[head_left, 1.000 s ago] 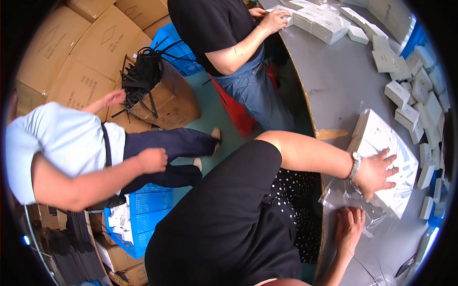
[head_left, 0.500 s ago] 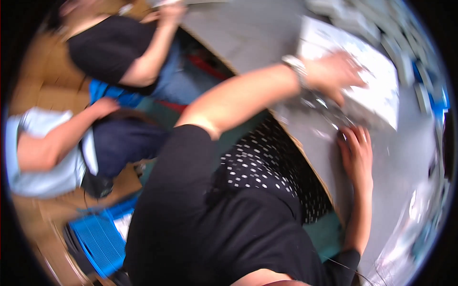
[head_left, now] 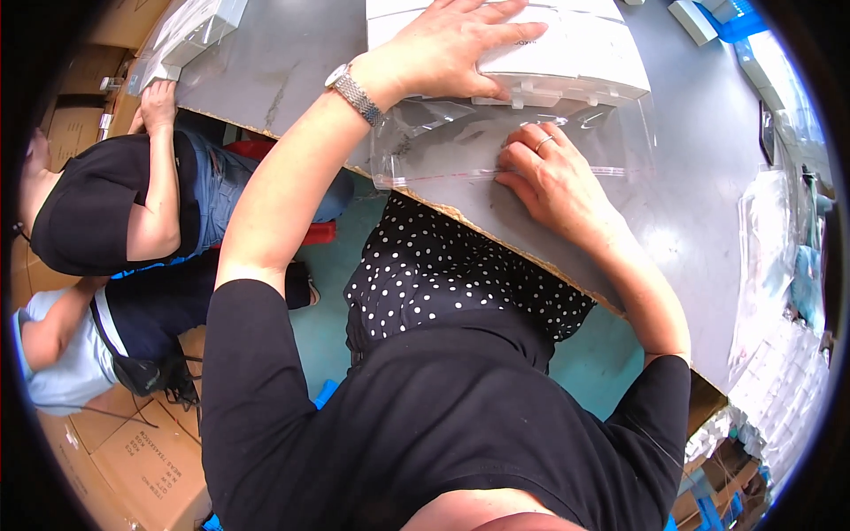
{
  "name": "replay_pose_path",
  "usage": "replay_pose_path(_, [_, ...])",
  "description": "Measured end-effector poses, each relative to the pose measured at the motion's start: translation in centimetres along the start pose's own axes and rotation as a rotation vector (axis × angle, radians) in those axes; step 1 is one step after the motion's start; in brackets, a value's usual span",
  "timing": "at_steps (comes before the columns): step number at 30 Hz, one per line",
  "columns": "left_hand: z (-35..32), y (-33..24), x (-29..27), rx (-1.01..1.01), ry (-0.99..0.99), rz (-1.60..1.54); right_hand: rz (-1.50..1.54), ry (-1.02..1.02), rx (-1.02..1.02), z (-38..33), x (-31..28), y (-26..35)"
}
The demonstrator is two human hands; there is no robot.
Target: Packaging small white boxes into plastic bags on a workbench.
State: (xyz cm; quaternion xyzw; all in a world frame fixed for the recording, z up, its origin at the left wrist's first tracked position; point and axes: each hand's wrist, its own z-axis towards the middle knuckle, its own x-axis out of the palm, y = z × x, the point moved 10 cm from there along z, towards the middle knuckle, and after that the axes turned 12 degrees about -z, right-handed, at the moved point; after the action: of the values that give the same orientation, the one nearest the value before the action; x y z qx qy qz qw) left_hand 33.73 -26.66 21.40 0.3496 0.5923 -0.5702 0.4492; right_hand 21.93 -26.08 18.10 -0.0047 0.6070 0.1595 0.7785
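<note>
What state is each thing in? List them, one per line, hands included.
Left hand: spread, resting on white boxes.
Right hand: fingers curled, at the clear bag.
White boxes: grouped side by side.
Clear bag: near end lying unfolded.
Wristwatch: fastened on left wrist.
Ring: worn on right hand.
Table edge: rough, chipped.

A: Who's on the left?

B: A co-worker in a black shirt (head_left: 97,208) and blue jeans (head_left: 211,199), by the edge of the grey table (head_left: 699,190). Lower down is another co-worker in a light blue shirt (head_left: 57,389) and dark trousers (head_left: 155,305).

A: And around them?

B: Brown cardboard boxes (head_left: 142,465) in the lower left corner, green floor (head_left: 332,279), and something red (head_left: 320,233), mostly hidden.

A: The right side?

B: A blue plastic basket (head_left: 737,21) at the top, a dark flat object (head_left: 767,133) near it, too small to identify, and a white heap (head_left: 784,389) lower down.
</note>
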Motion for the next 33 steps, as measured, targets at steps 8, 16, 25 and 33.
replay_pose_path(8, [-1.0, -0.3, -1.7, 0.151, -0.203, -0.015, -0.034, 0.11, 0.016, 0.8, 1.1, 2.1])
replay_pose_path(16, [-7.3, -1.4, -4.3, 0.104, -0.622, 0.045, 0.149, -0.133, -0.124, 6.0, 3.5, 7.6])
replay_pose_path(25, [-21.9, 5.0, 3.8, -0.803, -0.699, -0.827, 0.242, -0.14, -0.112, 6.0, 3.2, 7.1])
replay_pose_path(33, [-20.3, 4.5, 7.1, -0.835, -0.562, -1.547, 0.472, -0.229, -0.016, 6.5, 2.4, 6.5])
